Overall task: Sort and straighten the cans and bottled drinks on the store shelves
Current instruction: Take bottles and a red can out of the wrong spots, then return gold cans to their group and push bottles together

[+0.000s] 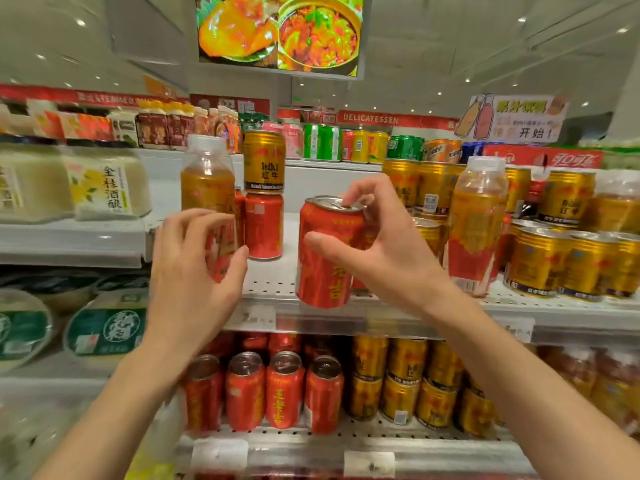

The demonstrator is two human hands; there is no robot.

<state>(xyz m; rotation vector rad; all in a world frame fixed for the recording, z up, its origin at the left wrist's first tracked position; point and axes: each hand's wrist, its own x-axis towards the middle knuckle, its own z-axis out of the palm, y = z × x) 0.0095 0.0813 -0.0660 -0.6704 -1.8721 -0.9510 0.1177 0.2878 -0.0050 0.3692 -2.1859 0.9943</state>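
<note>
My right hand grips a red drink can, thumb on its side and fingertips over the top rim. The can leans a little at the front edge of the white middle shelf. My left hand curls round the lower part of a clear bottle of amber drink with a white cap, which stands upright on the same shelf. Just behind, between my hands, a gold Red Bull can is stacked on another red can.
A second amber bottle and several gold cans fill the shelf to the right. The lower shelf holds rows of red cans and gold cans. White rice-drink packs and bowls sit at the left.
</note>
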